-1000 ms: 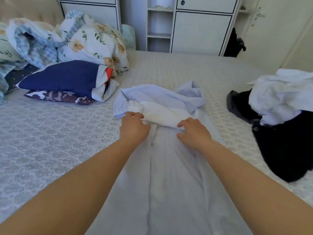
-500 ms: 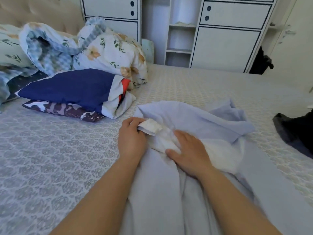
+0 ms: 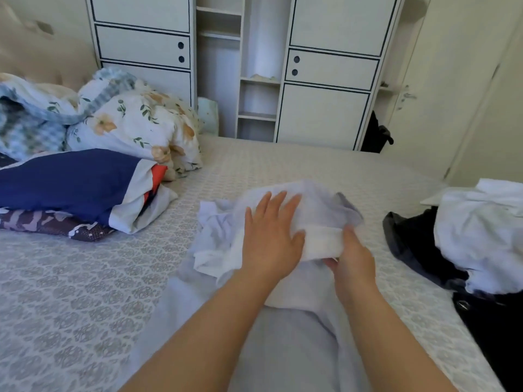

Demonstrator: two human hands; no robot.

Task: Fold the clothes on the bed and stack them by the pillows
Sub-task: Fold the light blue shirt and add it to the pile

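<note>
Two hands on soft, crumpled lilac garment (image 3: 317, 205).

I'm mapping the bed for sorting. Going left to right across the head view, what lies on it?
Folded navy garment → floral bedding → pale blue garment under the left hand and right hand → black clothes → white clothes.

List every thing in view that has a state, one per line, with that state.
left hand: flat, fingers straight, pressing the garment
right hand: gripping the garment's white band
pale lilac garment: partly folded, top bunched
folded stack: folded, by the pillows
dark and white clothes: unfolded heap
wardrobe doors: shut
room door: shut
</note>
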